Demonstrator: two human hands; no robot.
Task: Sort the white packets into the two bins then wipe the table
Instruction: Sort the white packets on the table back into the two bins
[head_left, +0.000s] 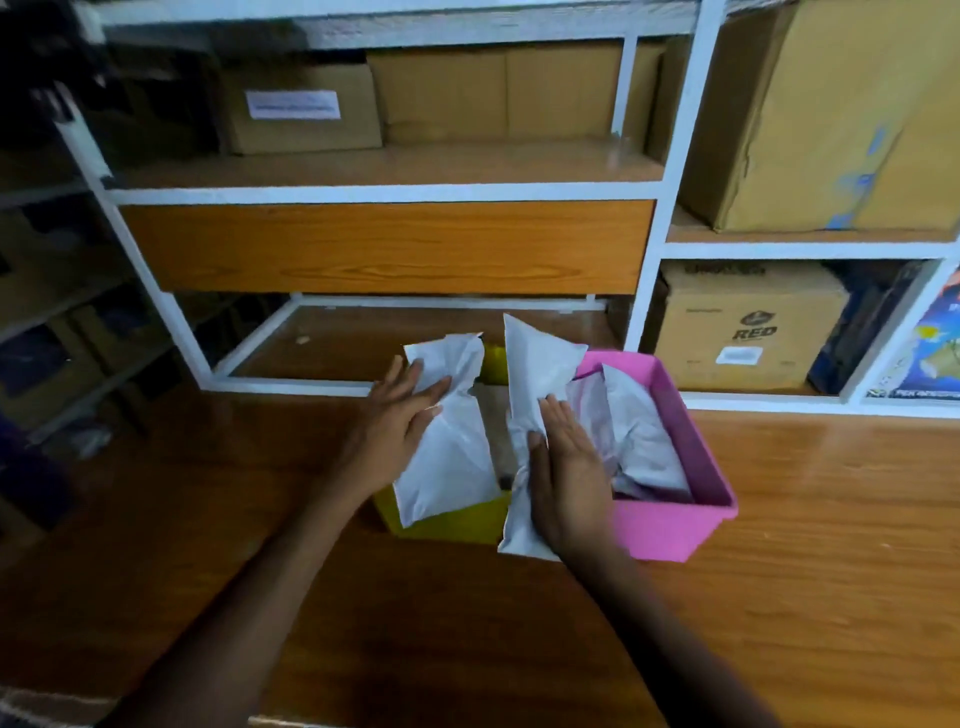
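Observation:
A yellow bin and a pink bin stand side by side on the wooden table. My left hand rests with straight, spread fingers on a white packet that lies tilted over the yellow bin. My right hand lies flat on a second white packet, which leans across the pink bin's left edge and juts past its front. More white packets lie inside the pink bin. The yellow bin's inside is mostly hidden.
A white-framed shelf unit with wooden boards stands right behind the bins. It holds cardboard boxes, and a printed box sits low on the right. Dark shelving stands at the left.

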